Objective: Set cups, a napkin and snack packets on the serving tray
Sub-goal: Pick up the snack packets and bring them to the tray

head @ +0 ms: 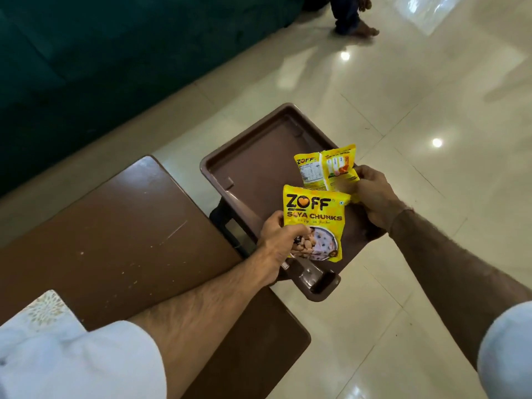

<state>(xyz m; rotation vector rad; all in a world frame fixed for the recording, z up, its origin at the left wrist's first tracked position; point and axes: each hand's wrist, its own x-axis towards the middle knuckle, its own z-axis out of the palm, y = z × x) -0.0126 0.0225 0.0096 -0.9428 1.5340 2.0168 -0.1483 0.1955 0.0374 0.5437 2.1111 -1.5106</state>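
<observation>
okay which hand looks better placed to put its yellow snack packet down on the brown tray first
Probably the right hand: its yellow back-side-up packet hovers over the brown plastic tray's bare middle, while the left hand's yellow Soya Chunks packet hangs nearer the near edge.

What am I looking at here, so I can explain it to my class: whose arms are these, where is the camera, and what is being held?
There is no machine: a person wears one camera on the head, looking down at their own bare arms. The left hand holds a yellow soya chunks packet, front side showing. The right hand holds a second yellow packet, back side showing. Both are above a brown serving tray, which sits beside a brown table. No cups or napkin show on the tray.
</observation>
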